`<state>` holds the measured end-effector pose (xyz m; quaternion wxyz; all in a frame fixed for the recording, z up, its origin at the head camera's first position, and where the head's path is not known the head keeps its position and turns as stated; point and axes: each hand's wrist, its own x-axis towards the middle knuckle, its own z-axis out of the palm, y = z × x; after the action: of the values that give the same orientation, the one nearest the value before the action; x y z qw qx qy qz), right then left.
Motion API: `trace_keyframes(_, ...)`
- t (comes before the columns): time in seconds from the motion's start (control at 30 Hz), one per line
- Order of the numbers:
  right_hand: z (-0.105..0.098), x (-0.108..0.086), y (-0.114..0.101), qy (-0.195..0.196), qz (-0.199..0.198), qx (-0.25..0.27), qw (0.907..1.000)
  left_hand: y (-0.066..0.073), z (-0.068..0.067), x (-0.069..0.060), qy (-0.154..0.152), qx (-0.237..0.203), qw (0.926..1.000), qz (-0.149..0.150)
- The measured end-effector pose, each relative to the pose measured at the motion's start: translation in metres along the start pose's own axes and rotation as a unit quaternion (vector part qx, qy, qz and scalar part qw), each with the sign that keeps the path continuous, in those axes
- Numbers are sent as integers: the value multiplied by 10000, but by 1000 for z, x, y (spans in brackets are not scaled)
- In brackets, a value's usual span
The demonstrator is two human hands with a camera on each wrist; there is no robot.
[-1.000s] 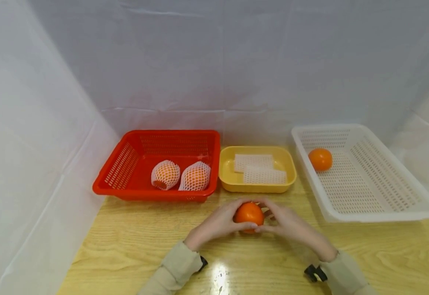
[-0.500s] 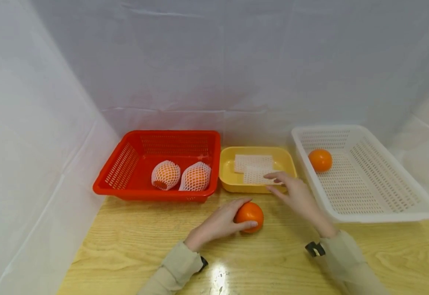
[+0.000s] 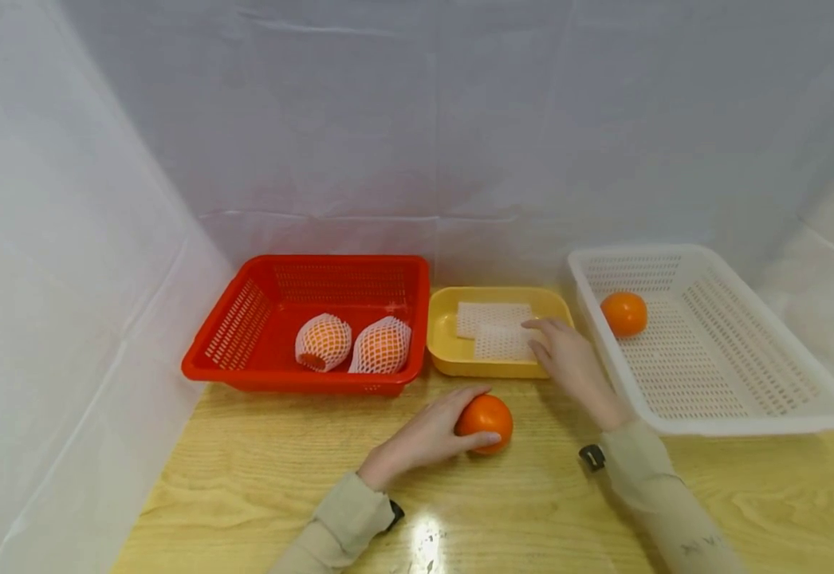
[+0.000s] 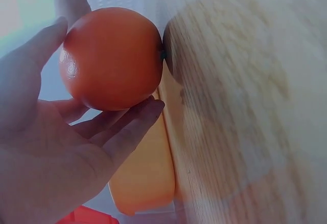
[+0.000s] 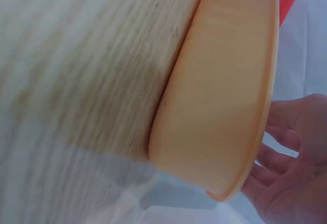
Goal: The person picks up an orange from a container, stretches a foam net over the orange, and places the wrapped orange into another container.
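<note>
On the table, my left hand (image 3: 424,434) holds an orange (image 3: 487,423), fingers behind it and thumb in front. The left wrist view shows that hand (image 4: 66,137) curved round the orange fruit (image 4: 113,58). My right hand (image 3: 571,363) reaches over the right end of the yellow tray (image 3: 485,368), fingertips at the edge of the front white foam net (image 3: 501,343). Another foam net (image 3: 485,313) lies behind, partly overlapped. In the right wrist view the tray's wall (image 5: 219,81) hides the fingertips of the right hand (image 5: 296,157); contact with the net cannot be made out.
A red basket (image 3: 302,381) at the left holds two fruits in foam nets, one (image 3: 325,341) beside the other (image 3: 383,347). At the right, a white basket (image 3: 747,422) holds one bare orange (image 3: 625,313). White sheeting (image 3: 424,119) stands behind and at the sides.
My right hand has left the orange and moved up to the yellow tray, lately shifting slightly farther back over its right end. The left hand stays on the orange.
</note>
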<state>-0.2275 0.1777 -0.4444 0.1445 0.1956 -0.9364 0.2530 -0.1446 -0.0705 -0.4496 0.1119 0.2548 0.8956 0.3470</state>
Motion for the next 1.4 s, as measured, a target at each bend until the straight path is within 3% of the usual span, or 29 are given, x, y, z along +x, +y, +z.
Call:
trace_keyframes(0.27, 6, 14, 3, -694, 158, 30, 9975, 1, -1, -1, -113, 15, 9999, 92)
trace_keyframes(0.43, 6, 19, 0, -838, 410, 40, 9956, 1, -2, 0, -144, 16, 9999, 43)
trace_keyframes(0.6, 2, 17, -3, -461, 418, 103, 9980, 2, -1, -1, -150, -31, 9999, -11)
trace_keyframes(0.77, -5, 14, -7, 279, 491, 772, 9954, 2, 0, -1, -140, -36, 9999, -51)
trace_keyframes(0.97, -15, 9, -17, 503, 675, 1653, 9826, 2, 0, -2, -117, -140, 9997, -143)
trace_keyframes(1.17, -25, 3, -30, 617, 934, 2429, 9636, 2, -4, -1, -93, -198, 9997, -115)
trace_keyframes(1.3, -32, -3, -39, 758, 930, 2870, 9504, 4, -12, 2, 368, -356, 9986, 110)
trace_keyframes(1.4, -35, -8, -48, 943, 1004, 3515, 9260, 8, -17, 7, 929, -660, 9929, 341)
